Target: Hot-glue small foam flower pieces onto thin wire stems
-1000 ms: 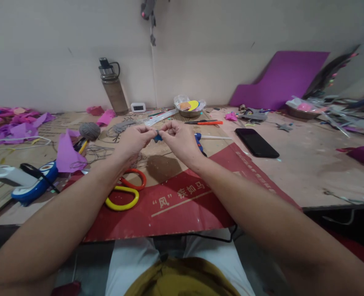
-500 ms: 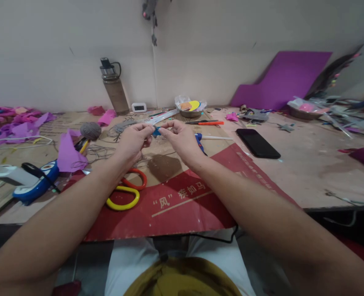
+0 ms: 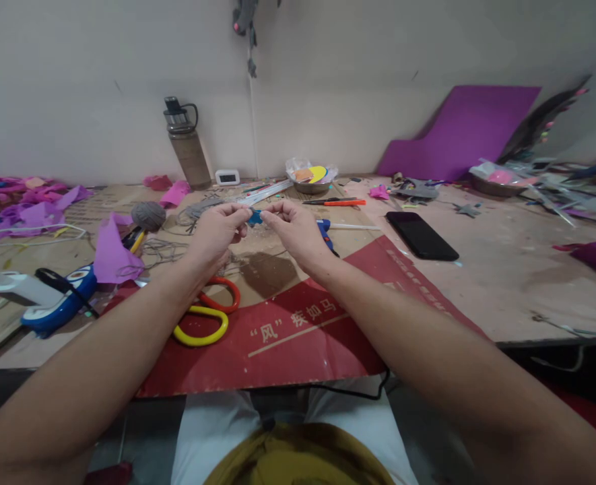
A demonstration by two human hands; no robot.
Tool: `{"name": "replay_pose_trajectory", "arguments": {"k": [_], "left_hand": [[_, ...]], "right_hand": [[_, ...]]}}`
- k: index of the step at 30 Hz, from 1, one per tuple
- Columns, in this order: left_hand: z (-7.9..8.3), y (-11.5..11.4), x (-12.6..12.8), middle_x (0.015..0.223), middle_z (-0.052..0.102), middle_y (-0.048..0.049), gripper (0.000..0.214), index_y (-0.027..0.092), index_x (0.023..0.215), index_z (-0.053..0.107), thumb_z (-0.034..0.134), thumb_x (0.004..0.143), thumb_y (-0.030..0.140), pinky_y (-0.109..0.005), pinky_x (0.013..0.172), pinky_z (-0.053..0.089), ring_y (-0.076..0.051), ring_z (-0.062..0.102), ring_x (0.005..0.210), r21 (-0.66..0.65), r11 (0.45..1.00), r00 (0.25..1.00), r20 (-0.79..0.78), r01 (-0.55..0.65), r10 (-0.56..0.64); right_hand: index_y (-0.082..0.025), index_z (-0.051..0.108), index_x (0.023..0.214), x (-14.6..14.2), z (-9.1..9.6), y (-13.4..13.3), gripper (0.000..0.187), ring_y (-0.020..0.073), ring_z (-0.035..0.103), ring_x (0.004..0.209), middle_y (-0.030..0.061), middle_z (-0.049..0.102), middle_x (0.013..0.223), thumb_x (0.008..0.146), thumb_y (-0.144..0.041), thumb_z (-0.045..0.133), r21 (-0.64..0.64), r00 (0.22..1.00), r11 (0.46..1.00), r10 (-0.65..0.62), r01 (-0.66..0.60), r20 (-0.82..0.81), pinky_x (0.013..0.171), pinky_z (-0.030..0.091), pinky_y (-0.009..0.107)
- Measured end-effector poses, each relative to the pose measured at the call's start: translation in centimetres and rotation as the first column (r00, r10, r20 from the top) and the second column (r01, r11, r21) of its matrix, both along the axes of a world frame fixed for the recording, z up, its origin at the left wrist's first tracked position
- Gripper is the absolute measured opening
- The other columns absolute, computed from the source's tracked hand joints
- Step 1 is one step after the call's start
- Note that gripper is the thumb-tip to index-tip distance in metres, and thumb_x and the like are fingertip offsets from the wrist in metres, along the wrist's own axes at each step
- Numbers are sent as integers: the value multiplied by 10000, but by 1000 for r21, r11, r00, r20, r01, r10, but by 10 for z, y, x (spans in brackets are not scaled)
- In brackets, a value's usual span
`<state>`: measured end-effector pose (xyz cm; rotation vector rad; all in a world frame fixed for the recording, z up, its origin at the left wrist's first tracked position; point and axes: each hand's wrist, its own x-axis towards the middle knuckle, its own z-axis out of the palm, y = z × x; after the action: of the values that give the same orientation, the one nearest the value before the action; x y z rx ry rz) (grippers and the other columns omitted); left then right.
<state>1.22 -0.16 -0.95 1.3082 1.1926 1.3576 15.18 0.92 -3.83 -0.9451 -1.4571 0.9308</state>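
Note:
A small blue piece point(image 3: 255, 217), its exact kind too small to make out, is pinched between both hands above the table. My left hand point(image 3: 221, 232) grips its left side with thumb and fingertips. On its right side, my right hand point(image 3: 295, 232) holds it the same way. Scissors with one red and one yellow handle loop point(image 3: 201, 342) lie below my left wrist, their blades hidden under the arm. Just behind my right hand is a blue glue gun point(image 3: 326, 232) with a white stick, partly covered.
Red printed cardboard point(image 3: 298, 350) covers the table's front edge. A phone point(image 3: 421, 236) lies to the right. Further left are a power strip point(image 3: 60, 316), grey yarn point(image 3: 149, 215) and purple scraps point(image 3: 116, 256). At the back stand a bottle point(image 3: 189, 151) and a bowl point(image 3: 314, 188).
Both hands stay almost in place. The blue piece shows slightly more between the fingertips now.

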Motion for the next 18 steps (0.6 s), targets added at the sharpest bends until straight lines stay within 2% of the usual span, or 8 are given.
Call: {"name": "replay_pose_trajectory", "arguments": {"k": [7, 9, 13, 18], "left_hand": [[-6, 5, -3, 491, 557, 8, 145, 148, 713, 663, 708, 710, 285, -180, 407, 301, -68, 488, 417, 42, 999, 993, -113, 29, -24], [-5, 4, -1, 506, 570, 1, 154, 141, 738, 660, 722, 709, 279, -179, 401, 317, -83, 533, 431, 13, 999, 995, -89, 51, -50], [-1, -2, 2, 617, 625, -21, 168, 130, 777, 639, 734, 712, 253, -188, 462, 425, -121, 635, 547, -44, 992, 993, 29, 119, -117], [-2, -2, 1, 694, 652, -25, 194, 121, 811, 674, 770, 656, 189, -201, 533, 474, -99, 621, 579, -7, 976, 973, 79, 216, -215]], "right_hand": [[-186, 611, 849, 4, 5, -3, 165, 79, 335, 527, -70, 398, 559, 791, -341, 609, 7, 998, 999, -44, 44, 45, 514, 253, 236], [-179, 618, 826, 5, 5, -3, 158, 76, 342, 530, -70, 405, 561, 784, -331, 610, 21, 998, 999, -50, 50, 33, 521, 263, 234], [-160, 613, 786, 6, 5, -2, 155, 78, 442, 592, -37, 543, 655, 762, -313, 609, 26, 998, 998, -47, 48, -32, 589, 349, 230], [-156, 608, 787, 4, 5, -2, 172, 88, 499, 650, -11, 602, 726, 756, -326, 607, -11, 995, 998, -61, 61, -75, 645, 396, 235]]}}
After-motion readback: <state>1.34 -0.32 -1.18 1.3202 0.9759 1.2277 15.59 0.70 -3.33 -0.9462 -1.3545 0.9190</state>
